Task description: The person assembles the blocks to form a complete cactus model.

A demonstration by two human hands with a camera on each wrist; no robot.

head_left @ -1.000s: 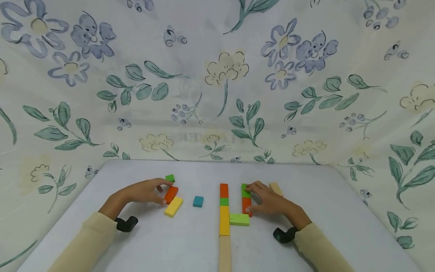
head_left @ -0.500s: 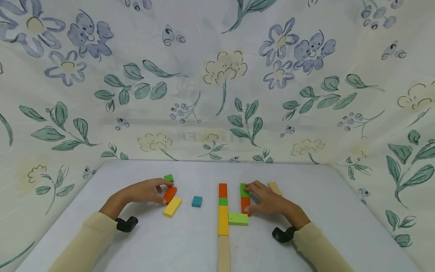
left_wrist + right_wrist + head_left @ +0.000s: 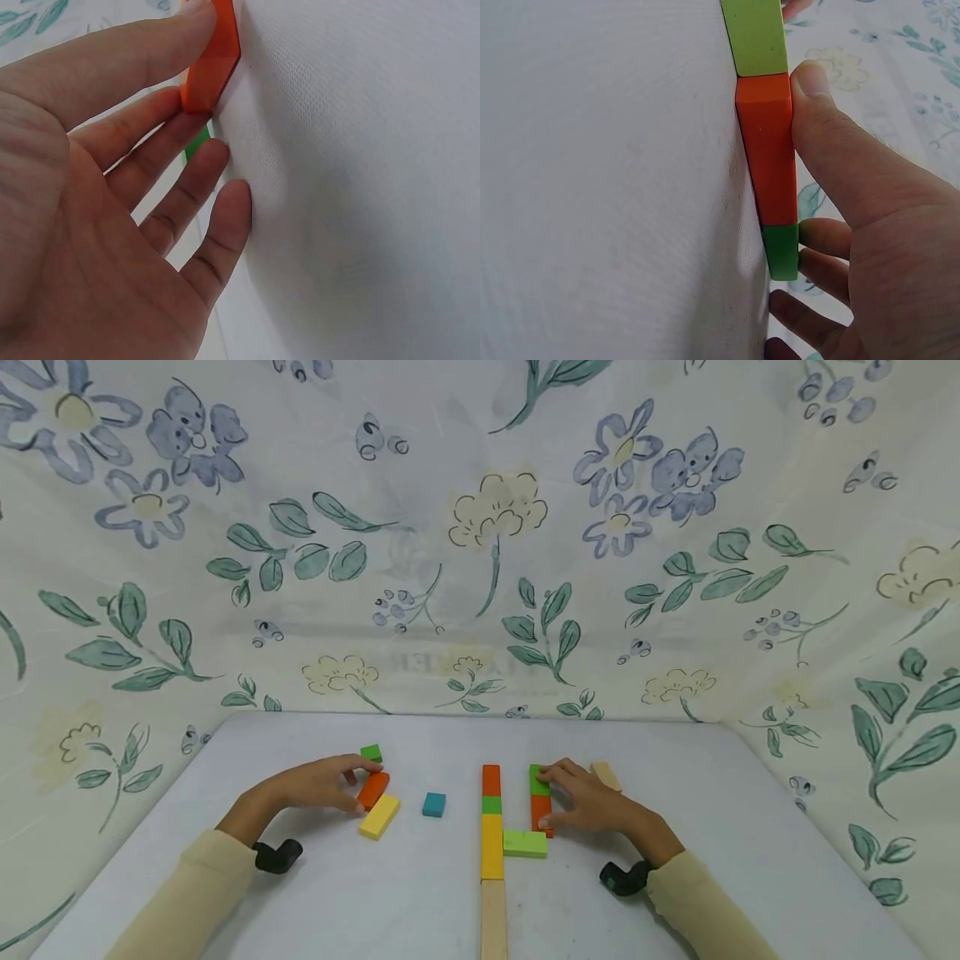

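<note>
My left hand [image 3: 358, 787] pinches an orange block [image 3: 372, 790] between thumb and index finger. In the left wrist view the thumb lies on that orange block [image 3: 214, 56] and the left hand [image 3: 180, 75] has its other fingers stretched on the table. A yellow block [image 3: 378, 816] touches the orange one, and a small green block [image 3: 371, 752] lies just beyond. My right hand [image 3: 553, 795] rests against the right side of a green block [image 3: 537, 780] and an orange block [image 3: 541, 812] laid end to end. The right wrist view shows the right hand [image 3: 817, 157] with its thumb on this orange block [image 3: 769, 150].
A column of orange, green, yellow [image 3: 492, 846] and plain wood [image 3: 493, 918] blocks runs down the middle of the white table [image 3: 675, 752]. A light green block [image 3: 525, 843] bridges it to the right column. A teal cube [image 3: 433, 804] and a beige block [image 3: 606, 775] lie loose. Floral cloth walls surround the table.
</note>
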